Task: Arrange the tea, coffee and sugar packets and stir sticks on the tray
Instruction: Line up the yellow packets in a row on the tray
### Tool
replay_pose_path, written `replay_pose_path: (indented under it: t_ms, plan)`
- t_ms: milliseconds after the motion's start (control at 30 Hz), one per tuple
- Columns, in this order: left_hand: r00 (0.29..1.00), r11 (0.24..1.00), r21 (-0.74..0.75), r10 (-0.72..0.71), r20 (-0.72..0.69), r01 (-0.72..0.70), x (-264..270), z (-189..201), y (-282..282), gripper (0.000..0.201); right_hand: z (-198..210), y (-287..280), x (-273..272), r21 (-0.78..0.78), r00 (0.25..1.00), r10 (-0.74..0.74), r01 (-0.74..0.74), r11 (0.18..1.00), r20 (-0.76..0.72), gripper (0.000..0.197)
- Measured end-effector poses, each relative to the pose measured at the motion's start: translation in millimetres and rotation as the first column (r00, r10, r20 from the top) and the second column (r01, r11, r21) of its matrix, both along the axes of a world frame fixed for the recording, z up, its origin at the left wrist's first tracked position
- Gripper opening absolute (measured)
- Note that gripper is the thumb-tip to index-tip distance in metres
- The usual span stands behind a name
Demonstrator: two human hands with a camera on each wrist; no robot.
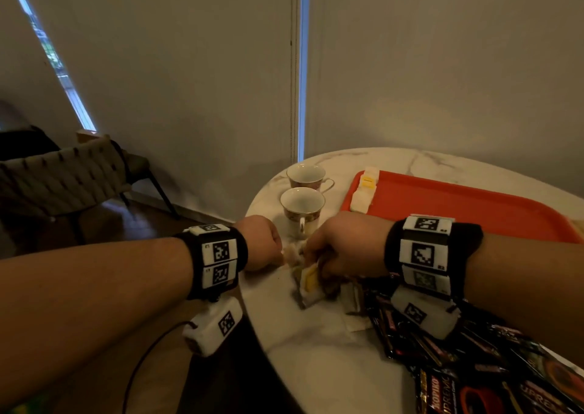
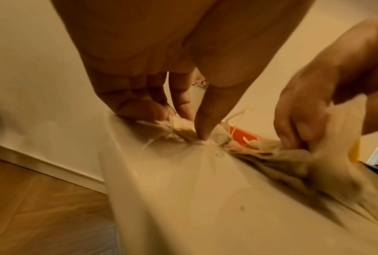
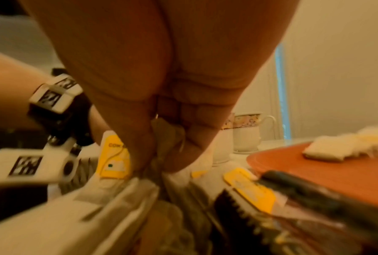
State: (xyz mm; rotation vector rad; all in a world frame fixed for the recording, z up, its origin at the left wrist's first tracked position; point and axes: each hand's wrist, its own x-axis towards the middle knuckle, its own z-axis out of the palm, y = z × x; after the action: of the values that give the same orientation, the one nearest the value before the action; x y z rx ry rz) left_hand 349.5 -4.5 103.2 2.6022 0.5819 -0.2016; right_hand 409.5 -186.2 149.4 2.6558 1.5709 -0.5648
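Observation:
Near the table's left edge my left hand [image 1: 264,245] pinches a crumpled tea bag [image 2: 179,128] between thumb and fingers, low against the tabletop. Just right of it, my right hand [image 1: 335,251] grips a bunch of white tea bags with yellow tags [image 1: 310,280], also seen as yellow tags [image 3: 114,159] in the right wrist view. The two hands almost touch. The orange tray [image 1: 474,213] lies behind the right hand, with a row of tea bags [image 1: 364,192] along its left rim. Dark coffee packets [image 1: 448,363] are heaped under my right forearm. I see no stir sticks.
Two empty patterned teacups [image 1: 302,206] stand on the white marble table [image 1: 316,350], just behind the hands and left of the tray. The table's edge runs close under my left wrist. A woven chair [image 1: 63,173] stands on the floor at far left.

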Motion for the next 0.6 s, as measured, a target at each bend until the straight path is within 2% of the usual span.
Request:
replay_pose_path:
  t_ms: [67, 167, 267, 333, 433, 500, 600]
  plan:
    - [1.000, 1.000, -0.028, -0.014, 0.004, 0.014, -1.3, 2.1, 0.2, 0.010, -0.5, -3.9, 8.4, 0.093, 0.993, -0.112, 0.116, 0.989, -0.046, 0.030]
    - [1.000, 0.997, -0.074, -0.011, 0.028, 0.013, -4.3, 5.8, -0.8, 0.010, -4.9, -6.7, 23.1, 0.201, 0.950, -0.285, 0.306, 0.931, -0.126, 0.026]
    - [0.997, 0.992, -0.128, 0.020, 0.075, -0.011, -6.5, 6.3, -3.7, 0.014, -8.7, -4.6, 34.5, 0.215, 0.907, -0.379, 0.413, 0.885, -0.180, 0.039]
    - [0.996, 0.978, -0.208, 0.050, 0.081, -0.032, -7.9, 7.6, -8.4, 0.015, -10.6, -0.4, 39.2, 0.173, 0.894, -0.403, 0.436, 0.883, -0.199, 0.051]
    - [0.994, 0.923, -0.375, 0.102, 0.039, -0.080, -10.3, 12.4, -19.8, 0.020, -14.5, 7.8, 40.7, 0.105, 0.892, -0.395, 0.424, 0.900, -0.220, 0.053]
    - [0.993, 0.890, -0.444, 0.114, -0.004, -0.104, -10.7, 14.6, -23.9, 0.031, -16.5, 12.4, 38.5, 0.088, 0.896, -0.382, 0.409, 0.908, -0.226, 0.048]
    - [0.997, 0.879, -0.472, 0.046, -0.057, -0.068, -10.5, 15.4, -23.9, 0.045, -18.6, 15.9, 34.8, 0.073, 0.928, -0.337, 0.351, 0.933, -0.161, 0.032]
